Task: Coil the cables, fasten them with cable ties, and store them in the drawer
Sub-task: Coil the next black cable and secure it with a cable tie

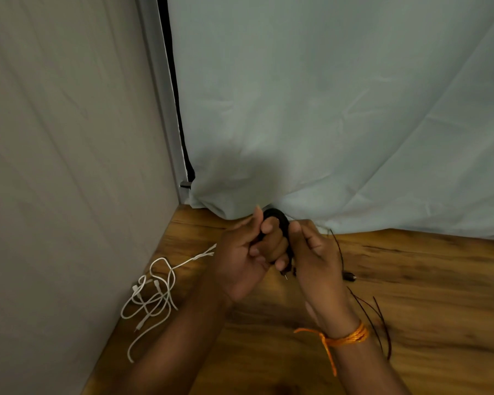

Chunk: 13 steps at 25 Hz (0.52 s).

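Note:
A coiled black cable stands upright between both hands above the wooden table. My left hand grips the coil with its fingers curled through the loop. My right hand pinches the coil's right side near its lower end. A thin dark tie trails from the right hand down to a small dark plug on the table. More thin dark ties lie beside my right wrist. A tangled white cable lies loose at the table's left edge.
Grey cloth hangs along the left side and pale blue cloth drapes over the table's far edge. An orange thread band circles my right wrist. No drawer shows in view.

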### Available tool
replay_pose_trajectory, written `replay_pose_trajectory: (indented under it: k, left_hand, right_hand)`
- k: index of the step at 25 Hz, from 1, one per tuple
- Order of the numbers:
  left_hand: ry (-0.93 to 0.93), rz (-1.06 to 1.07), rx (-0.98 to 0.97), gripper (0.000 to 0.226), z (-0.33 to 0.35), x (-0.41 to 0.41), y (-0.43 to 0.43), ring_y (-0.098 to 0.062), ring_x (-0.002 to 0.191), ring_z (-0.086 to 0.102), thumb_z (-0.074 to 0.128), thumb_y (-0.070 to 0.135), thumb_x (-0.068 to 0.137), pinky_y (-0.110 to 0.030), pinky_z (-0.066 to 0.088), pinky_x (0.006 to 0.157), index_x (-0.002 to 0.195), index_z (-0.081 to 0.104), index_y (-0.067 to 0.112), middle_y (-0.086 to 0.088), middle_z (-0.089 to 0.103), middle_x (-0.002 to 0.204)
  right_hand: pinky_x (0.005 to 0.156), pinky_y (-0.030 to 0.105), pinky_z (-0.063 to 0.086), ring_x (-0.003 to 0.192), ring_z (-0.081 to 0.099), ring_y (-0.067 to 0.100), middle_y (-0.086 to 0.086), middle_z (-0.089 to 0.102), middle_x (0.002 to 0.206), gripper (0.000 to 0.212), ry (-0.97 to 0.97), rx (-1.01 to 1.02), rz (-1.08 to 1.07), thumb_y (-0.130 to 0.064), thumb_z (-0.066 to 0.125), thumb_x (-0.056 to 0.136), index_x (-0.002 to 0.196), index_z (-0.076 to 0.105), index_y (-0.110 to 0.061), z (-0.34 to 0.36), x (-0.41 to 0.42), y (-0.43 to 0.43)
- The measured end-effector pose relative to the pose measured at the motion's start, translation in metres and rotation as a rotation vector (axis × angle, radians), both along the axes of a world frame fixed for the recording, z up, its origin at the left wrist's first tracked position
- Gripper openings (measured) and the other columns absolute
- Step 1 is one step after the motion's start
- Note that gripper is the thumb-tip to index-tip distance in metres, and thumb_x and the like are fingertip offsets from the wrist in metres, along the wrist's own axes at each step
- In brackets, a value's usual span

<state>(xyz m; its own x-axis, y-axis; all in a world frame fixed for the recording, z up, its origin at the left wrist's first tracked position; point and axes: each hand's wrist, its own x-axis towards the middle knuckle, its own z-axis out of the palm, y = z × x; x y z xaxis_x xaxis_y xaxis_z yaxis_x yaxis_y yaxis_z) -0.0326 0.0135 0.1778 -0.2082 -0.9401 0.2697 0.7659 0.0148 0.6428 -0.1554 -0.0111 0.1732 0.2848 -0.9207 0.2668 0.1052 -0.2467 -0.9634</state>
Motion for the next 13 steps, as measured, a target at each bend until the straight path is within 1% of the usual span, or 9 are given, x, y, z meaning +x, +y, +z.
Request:
replay_pose_trajectory:
  k: [2,3,5,6,8,10,11,12,13]
  left_hand:
    - [0.054,0.018,0.057,0.042,-0.004,-0.001,0.001,-0.011,0.044,0.024,0.027,0.038,0.101,-0.026,0.04,0.05,0.074,0.049,0.014,0.004,0.025,0.047]
    - [0.063,0.049,0.086,0.045,-0.005,-0.003,0.001,-0.01,0.042,0.027,0.026,0.038,0.102,-0.025,0.04,0.049,0.072,0.05,0.015,0.006,0.027,0.045]
    - [0.056,0.114,0.129,0.046,-0.008,-0.005,0.002,-0.01,0.041,0.032,0.026,0.039,0.102,-0.026,0.042,0.05,0.071,0.051,0.015,0.006,0.031,0.044]
    - [0.042,0.137,0.135,0.045,-0.009,-0.007,0.002,-0.011,0.042,0.034,0.027,0.038,0.102,-0.027,0.043,0.052,0.071,0.05,0.014,0.005,0.033,0.044]
    - [0.02,0.159,0.126,0.043,-0.01,-0.01,0.004,-0.014,0.046,0.038,0.027,0.037,0.102,-0.029,0.047,0.058,0.074,0.048,0.012,0.001,0.036,0.047]
    - [0.002,0.184,0.131,0.043,-0.009,-0.014,0.005,-0.017,0.051,0.043,0.027,0.036,0.102,-0.031,0.049,0.062,0.076,0.05,0.01,-0.003,0.04,0.05]
    - [-0.032,0.217,0.151,0.044,-0.01,-0.016,0.005,-0.019,0.053,0.045,0.029,0.037,0.102,-0.031,0.049,0.064,0.078,0.052,0.009,-0.005,0.043,0.052]
    - [-0.089,0.268,0.179,0.043,-0.01,-0.017,0.006,-0.021,0.057,0.048,0.031,0.037,0.101,-0.032,0.049,0.066,0.08,0.055,0.008,-0.008,0.046,0.055]
    - [-0.168,0.327,0.208,0.042,-0.012,-0.019,0.008,-0.023,0.062,0.052,0.034,0.038,0.1,-0.033,0.05,0.069,0.085,0.057,0.007,-0.011,0.051,0.06]
  right_hand:
    - [0.061,0.034,0.04,0.066,0.052,0.024,0.024,0.052,0.074,0.037,0.014,0.039,0.01,-0.031,0.042,0.103,0.078,0.065,-0.015,-0.005,0.003,0.006]
    - [0.062,0.032,0.041,0.065,0.053,0.019,0.021,0.053,0.072,0.037,0.034,0.039,0.021,-0.029,0.041,0.104,0.08,0.064,-0.012,-0.005,0.003,0.009]
    - [0.059,0.023,0.041,0.06,0.052,0.009,0.01,0.053,0.07,0.033,0.08,0.032,0.036,-0.021,0.042,0.104,0.081,0.063,-0.009,-0.001,0.001,0.011]
    - [0.057,0.02,0.04,0.058,0.05,0.006,0.007,0.052,0.069,0.032,0.096,0.031,0.034,-0.017,0.043,0.103,0.08,0.064,-0.01,0.001,-0.001,0.01]
    - [0.055,0.021,0.039,0.057,0.047,0.006,0.003,0.049,0.068,0.036,0.114,0.038,0.02,-0.014,0.046,0.102,0.073,0.066,-0.023,0.001,-0.004,0.006]
    - [0.059,0.027,0.04,0.062,0.049,0.009,0.002,0.05,0.07,0.038,0.15,0.035,-0.003,-0.016,0.048,0.102,0.073,0.066,-0.032,-0.004,-0.007,0.001]
    - [0.062,0.027,0.041,0.065,0.051,0.01,0.002,0.052,0.073,0.037,0.183,0.012,-0.026,-0.016,0.048,0.102,0.074,0.065,-0.034,-0.007,-0.008,-0.001]
    - [0.065,0.023,0.041,0.067,0.052,0.008,0.001,0.053,0.076,0.036,0.234,-0.04,-0.062,-0.015,0.047,0.101,0.075,0.063,-0.033,-0.009,-0.009,-0.002]
    - [0.067,0.017,0.04,0.07,0.052,0.004,0.0,0.052,0.078,0.034,0.3,-0.121,-0.112,-0.013,0.047,0.101,0.077,0.062,-0.031,-0.012,-0.01,-0.004]
